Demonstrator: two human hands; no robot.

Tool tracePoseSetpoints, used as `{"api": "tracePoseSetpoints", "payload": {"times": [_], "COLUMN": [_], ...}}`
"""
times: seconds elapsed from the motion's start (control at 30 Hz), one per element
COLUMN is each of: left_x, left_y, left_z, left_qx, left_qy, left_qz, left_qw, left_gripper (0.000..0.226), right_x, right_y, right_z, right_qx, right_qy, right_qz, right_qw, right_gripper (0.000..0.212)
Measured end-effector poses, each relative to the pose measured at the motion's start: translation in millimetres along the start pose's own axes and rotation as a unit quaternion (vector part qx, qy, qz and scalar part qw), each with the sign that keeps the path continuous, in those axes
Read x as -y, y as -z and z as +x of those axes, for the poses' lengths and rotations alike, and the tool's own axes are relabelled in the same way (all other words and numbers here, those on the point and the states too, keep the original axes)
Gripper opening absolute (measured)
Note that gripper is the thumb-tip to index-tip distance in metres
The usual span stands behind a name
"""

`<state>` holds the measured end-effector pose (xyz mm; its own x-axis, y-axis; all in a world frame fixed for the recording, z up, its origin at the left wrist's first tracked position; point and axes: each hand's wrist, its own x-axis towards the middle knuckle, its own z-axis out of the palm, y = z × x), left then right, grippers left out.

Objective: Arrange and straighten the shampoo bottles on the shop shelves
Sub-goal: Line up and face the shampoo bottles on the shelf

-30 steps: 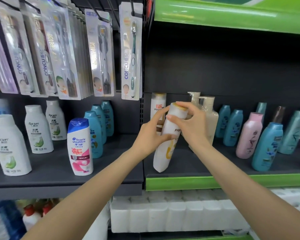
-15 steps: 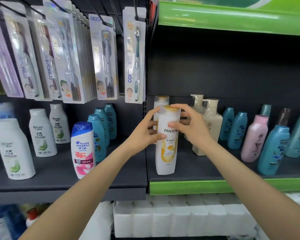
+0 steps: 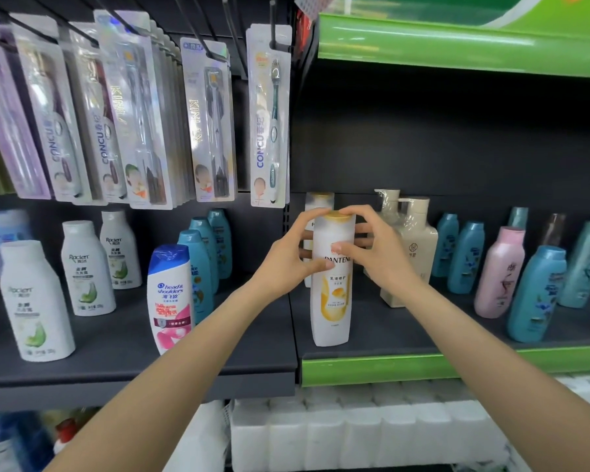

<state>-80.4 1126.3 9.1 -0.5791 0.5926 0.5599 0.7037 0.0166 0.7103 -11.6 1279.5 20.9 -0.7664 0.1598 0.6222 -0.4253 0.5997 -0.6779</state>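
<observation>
The shop wall stood before me: a dark shelf (image 3: 389,330) with a green front lip on the right, a plainer dark shelf (image 3: 116,352) to its left, toothbrush packs (image 3: 269,114) hanging above, white rolls (image 3: 355,434) stacked below. Along the right shelf ran teal bottles (image 3: 535,294), a pink bottle (image 3: 499,272) and cream pump bottles (image 3: 413,253); on the left, white bottles (image 3: 34,301) and a Head & Shoulders bottle (image 3: 171,298). I had both hands on the Pantene bottle (image 3: 331,301) at the near left end of the right shelf — its long axis upright, base on the shelf, label facing me. My left hand (image 3: 286,257) curled round its upper left side, my right hand (image 3: 375,253) round the upper right, thumbs on the front — neither nearer. I judged a small squaring twist remained.
</observation>
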Motion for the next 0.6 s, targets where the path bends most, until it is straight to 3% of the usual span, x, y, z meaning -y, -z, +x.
{"api": "tracePoseSetpoints", "payload": {"times": [0.13,0.27,0.43,0.6], "left_x": [-2,-13,-24,-23], "left_y": [3,8,11,13], "left_z": [3,17,35,41], "left_qx": [-0.007,-0.091,-0.082,-0.024], "left_qy": [0.008,-0.011,-0.027,-0.02], "left_qz": [-0.018,0.052,0.123,0.132], "left_qw": [1.0,0.994,0.989,0.991], "left_gripper": [0.049,0.019,0.015,0.019], "right_x": [0,-7,-41,-74], "right_y": [8,25,33,16], "right_z": [1,13,58,121], "right_qx": [0.021,-0.007,-0.041,0.006], "right_qy": [-0.034,-0.074,-0.061,-0.064], "right_qz": [0.04,0.073,-0.026,-0.07], "right_qw": [0.998,0.995,0.997,0.995], "right_gripper": [0.039,0.03,0.024,0.035]}}
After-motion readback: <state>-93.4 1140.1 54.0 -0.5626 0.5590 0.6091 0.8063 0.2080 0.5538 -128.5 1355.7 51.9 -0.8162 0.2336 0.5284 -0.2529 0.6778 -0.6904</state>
